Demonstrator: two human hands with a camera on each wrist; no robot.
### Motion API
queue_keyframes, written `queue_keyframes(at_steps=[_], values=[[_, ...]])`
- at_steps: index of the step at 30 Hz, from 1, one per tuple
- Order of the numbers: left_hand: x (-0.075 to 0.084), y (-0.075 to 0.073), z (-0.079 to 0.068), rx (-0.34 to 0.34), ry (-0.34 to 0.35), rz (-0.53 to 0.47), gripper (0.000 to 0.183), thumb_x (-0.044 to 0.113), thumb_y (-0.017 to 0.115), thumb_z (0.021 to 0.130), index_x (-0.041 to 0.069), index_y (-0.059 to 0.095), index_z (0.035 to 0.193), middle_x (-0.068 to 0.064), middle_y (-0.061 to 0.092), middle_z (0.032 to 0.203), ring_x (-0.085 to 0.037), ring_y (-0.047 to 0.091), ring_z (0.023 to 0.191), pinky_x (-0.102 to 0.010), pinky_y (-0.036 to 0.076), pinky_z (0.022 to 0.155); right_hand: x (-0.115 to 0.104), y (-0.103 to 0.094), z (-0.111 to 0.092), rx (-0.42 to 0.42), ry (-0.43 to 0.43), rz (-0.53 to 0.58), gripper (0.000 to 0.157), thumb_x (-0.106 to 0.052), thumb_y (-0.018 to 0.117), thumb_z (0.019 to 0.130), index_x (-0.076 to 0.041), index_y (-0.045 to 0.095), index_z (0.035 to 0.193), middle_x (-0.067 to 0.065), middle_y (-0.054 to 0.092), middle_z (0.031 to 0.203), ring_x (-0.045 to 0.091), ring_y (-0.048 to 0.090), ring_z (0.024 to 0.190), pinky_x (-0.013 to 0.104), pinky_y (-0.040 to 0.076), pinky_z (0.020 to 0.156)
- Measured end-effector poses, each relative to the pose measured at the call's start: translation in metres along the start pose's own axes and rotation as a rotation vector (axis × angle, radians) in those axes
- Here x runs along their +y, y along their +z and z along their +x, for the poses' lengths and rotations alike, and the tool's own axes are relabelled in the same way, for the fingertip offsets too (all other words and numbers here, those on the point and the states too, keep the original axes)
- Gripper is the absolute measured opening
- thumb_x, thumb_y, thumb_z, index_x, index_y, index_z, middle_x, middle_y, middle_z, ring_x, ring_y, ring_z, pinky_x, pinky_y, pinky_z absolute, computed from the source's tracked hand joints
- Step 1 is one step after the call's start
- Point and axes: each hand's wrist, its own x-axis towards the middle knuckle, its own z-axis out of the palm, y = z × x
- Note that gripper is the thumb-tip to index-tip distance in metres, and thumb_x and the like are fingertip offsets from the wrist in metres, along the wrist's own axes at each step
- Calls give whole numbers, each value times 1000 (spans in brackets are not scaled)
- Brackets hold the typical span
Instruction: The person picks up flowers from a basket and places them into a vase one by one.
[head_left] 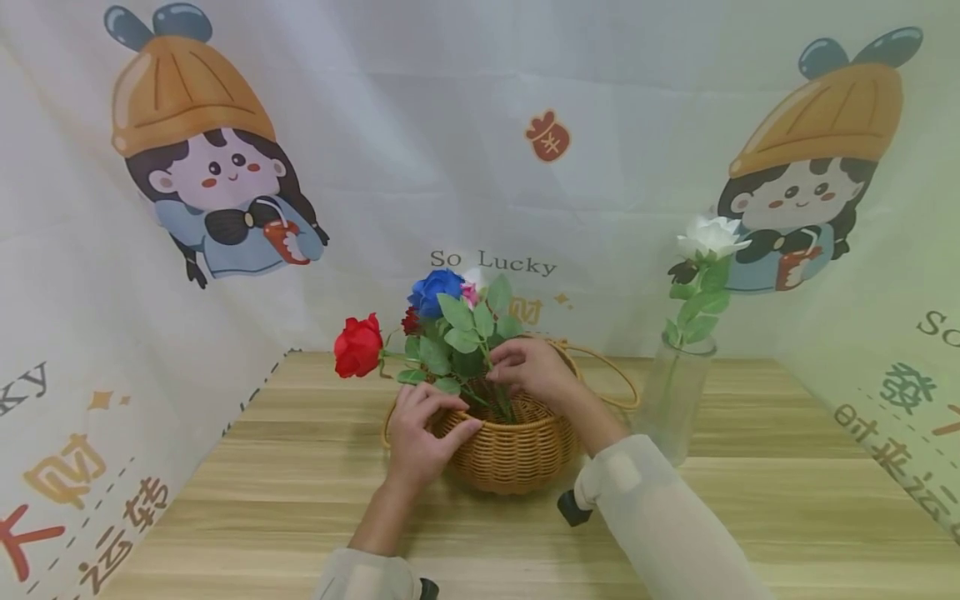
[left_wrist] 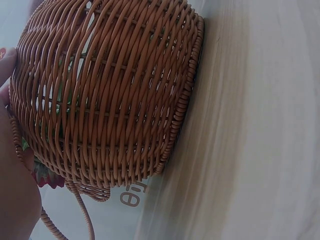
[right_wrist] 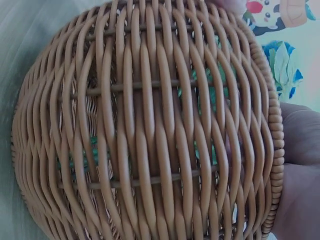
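While the left hand [head_left: 426, 429] clamps the wicker basket [head_left: 517, 458] at near left, the right hand [head_left: 536, 368] pinches a leafy stem [head_left: 484, 320].

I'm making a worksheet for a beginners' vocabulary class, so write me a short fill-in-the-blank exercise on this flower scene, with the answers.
1. In the head view, the leftmost flower has petals coloured ____.
2. The vase to the right of the basket holds a single rose with ____ petals.
3. The person's left hand touches the basket at its ____.
4. The English words on the backdrop just above the basket's flowers read "____".

Missing words: red; white; rim; So Lucky.
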Motion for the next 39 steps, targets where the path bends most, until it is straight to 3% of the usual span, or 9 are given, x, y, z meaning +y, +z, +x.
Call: queue_keyframes(at_steps=[8,13,18,25,30,39], values=[[0,-3,1,5,-6,-2,19,17,91,74,12,78,87,-4,67,88,-20,51,89,-26,38,80,-8,1,-5,67,-62,-39,32,-9,71,99,2,68,129,20,75,116,26,73,98,40,61,86],[-1,-2,-1,8,-13,-10,20,14,92,73,12,78,86,-3,67,88,-20,51,89,-25,38,82,-8,0,-9,121,-100,44,32,-7,69,100,6,66,129,23,73,120,34,73,97,49,60,89],[-4,0,-2,22,2,-20,19,12,92,73,13,78,87,-2,68,87,-21,51,88,-25,38,82,-6,-6,-12,199,-147,125,32,-2,68,99,11,64,128,28,72,116,44,70,103,42,61,85],[-5,0,-4,10,-1,-15,19,16,92,74,13,79,88,-2,67,88,-21,51,88,-26,39,81,-3,-18,-18,307,-122,152,34,-4,70,98,9,66,130,27,73,117,24,74,86,28,60,77],[-3,0,-3,8,-4,-14,19,18,91,75,13,78,87,-3,67,89,-20,51,88,-27,39,81,-5,-27,-22,400,-124,176,34,-5,70,98,8,67,130,22,74,114,6,68,76,22,58,74],[-1,-1,-2,15,-1,-1,20,18,91,73,13,78,87,-3,67,88,-20,52,87,-29,40,79,-18,-44,-23,628,-188,242,28,-2,71,97,8,69,124,5,75,97,1,67,69,19,57,68]])
